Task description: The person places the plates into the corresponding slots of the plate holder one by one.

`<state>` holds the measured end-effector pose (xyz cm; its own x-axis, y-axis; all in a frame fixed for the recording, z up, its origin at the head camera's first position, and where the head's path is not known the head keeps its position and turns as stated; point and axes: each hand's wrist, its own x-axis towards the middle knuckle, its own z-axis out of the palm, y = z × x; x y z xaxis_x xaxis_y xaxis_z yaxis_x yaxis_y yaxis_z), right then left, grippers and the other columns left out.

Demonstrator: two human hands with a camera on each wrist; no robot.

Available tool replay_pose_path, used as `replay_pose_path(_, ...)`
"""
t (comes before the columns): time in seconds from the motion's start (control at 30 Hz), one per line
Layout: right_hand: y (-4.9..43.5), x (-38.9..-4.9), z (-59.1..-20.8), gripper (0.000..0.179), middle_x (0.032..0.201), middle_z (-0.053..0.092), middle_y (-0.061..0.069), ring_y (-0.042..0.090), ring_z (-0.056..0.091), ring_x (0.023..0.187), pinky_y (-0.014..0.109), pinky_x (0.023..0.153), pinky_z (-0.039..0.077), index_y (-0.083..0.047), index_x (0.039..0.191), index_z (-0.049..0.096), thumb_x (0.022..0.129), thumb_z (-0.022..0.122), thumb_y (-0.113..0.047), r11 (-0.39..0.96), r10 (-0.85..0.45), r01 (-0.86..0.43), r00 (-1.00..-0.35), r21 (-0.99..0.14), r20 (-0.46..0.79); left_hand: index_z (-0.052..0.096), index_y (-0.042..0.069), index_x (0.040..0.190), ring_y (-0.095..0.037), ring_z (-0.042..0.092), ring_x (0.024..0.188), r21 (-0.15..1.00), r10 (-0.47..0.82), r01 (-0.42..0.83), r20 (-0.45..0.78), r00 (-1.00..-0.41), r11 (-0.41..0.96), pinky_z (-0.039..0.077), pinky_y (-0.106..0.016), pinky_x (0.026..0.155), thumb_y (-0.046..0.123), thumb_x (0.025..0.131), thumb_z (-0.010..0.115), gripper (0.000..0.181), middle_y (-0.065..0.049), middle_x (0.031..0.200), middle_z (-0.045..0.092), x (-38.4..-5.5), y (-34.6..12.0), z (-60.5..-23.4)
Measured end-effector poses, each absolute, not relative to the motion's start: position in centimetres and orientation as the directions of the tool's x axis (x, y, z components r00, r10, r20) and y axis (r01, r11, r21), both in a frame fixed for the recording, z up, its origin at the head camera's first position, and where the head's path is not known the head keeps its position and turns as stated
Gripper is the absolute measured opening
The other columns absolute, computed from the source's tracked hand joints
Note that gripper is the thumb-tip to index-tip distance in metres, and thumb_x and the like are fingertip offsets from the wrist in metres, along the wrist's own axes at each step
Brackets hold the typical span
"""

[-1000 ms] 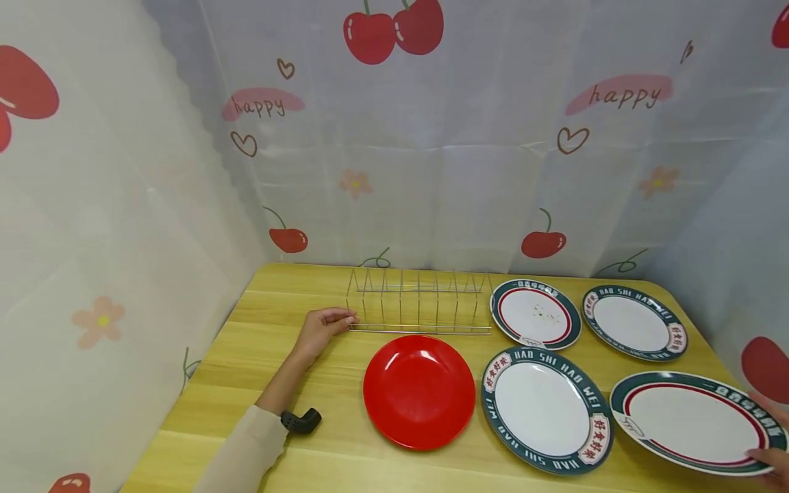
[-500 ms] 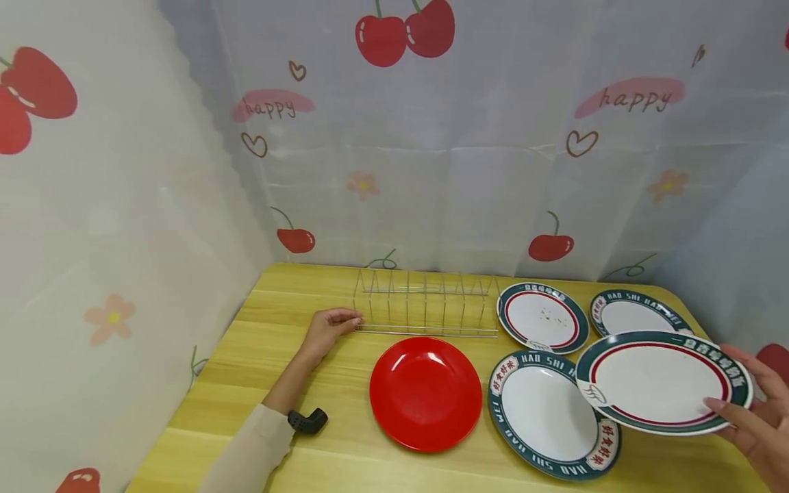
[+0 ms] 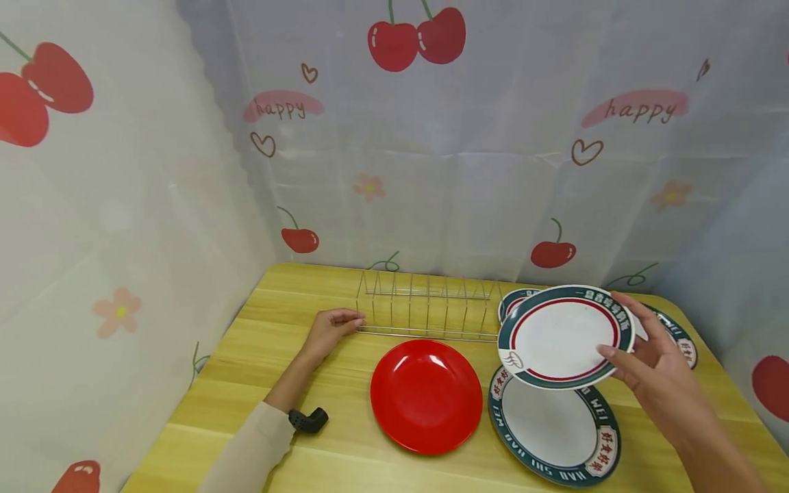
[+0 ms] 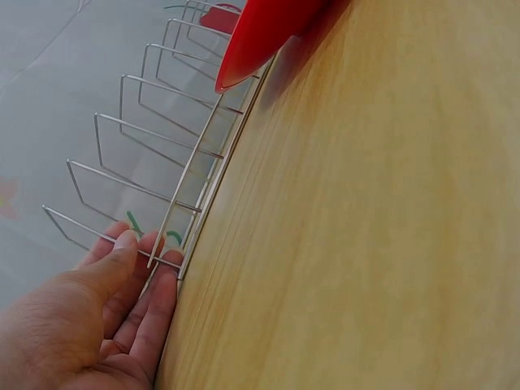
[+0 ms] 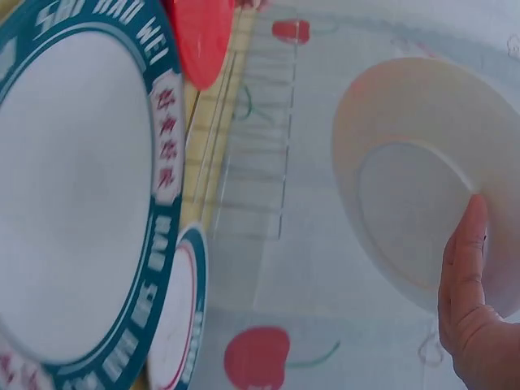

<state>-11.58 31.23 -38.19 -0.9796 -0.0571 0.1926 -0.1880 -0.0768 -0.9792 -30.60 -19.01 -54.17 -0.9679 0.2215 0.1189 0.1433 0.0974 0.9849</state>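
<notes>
With its thumb and fingertips, my left hand [image 3: 327,333] pinches the left end of a wire plate rack [image 3: 409,334]; the left wrist view shows the fingers around the end wire, low by the tabletop. My right hand [image 3: 662,373] grips the right rim of a white plate [image 3: 561,339] with a green border and red ring, thumb on top and fingers underneath. This plate is raised and slightly tilted over the others. Its pale underside [image 5: 406,195] faces the right wrist camera. The rack's slots hold no plates. In front of the rack lies a red plate [image 3: 427,397].
A larger green-bordered plate [image 3: 548,428] lies right of the red one. Behind the held plate, two more plates are partly hidden, one showing a green-lettered rim [image 3: 685,342]. A printed curtain [image 3: 456,198] surrounds the wooden table [image 3: 333,452] at the back and sides.
My right hand has lifted the ringed plate from the front right and carried it left and toward the back, over the other plates. The left hand stays on the rack.
</notes>
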Motion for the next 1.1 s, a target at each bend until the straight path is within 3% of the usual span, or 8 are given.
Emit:
replay_pose_path(0.43,23.6,-15.5,-36.1,0.079,0.150,0.041,0.017,0.003,0.060,0.113,0.026,0.080,0.061,-0.037,0.161,0.024,0.099,0.068,-0.015,0.228,-0.075,-0.196,-0.980,-0.954,0.183,0.073,-0.005,0.115,-0.020,0.073,0.099,0.987,0.232,0.138,0.114,-0.966,0.088,0.060,-0.029,0.085,0.007,0.095,0.072,0.023,-0.018,0.114,0.073,-30.5,-18.9,-54.1)
replay_pose_path(0.7,20.4,-17.9,-36.2,0.081,0.147,0.048,0.017,0.012,0.063,0.113,0.029,0.084,0.060,-0.041,0.159,0.026,0.096,0.073,-0.024,0.220,-0.109,-0.194,-0.979,-0.956,0.173,0.075,-0.003,0.111,-0.022,0.073,0.098,0.984,0.231,0.155,0.131,-0.964,0.091,0.061,-0.029,0.084,0.009,0.093,0.074,0.021,-0.017,0.110,0.074,-30.8,-18.8,-54.0)
replay_pose_path(1.1,16.1,-21.9,-36.4,0.082,0.142,0.055,0.019,0.020,0.070,0.108,0.035,0.082,0.062,-0.032,0.160,0.027,0.094,0.074,-0.016,0.077,-0.208,-0.263,-0.948,-0.962,0.242,0.074,-0.004,0.110,-0.022,0.074,0.095,0.985,0.233,0.154,0.133,-0.963,0.073,0.061,-0.031,0.083,0.005,0.094,0.072,0.019,-0.017,0.109,0.075,-30.8,-18.9,-54.1)
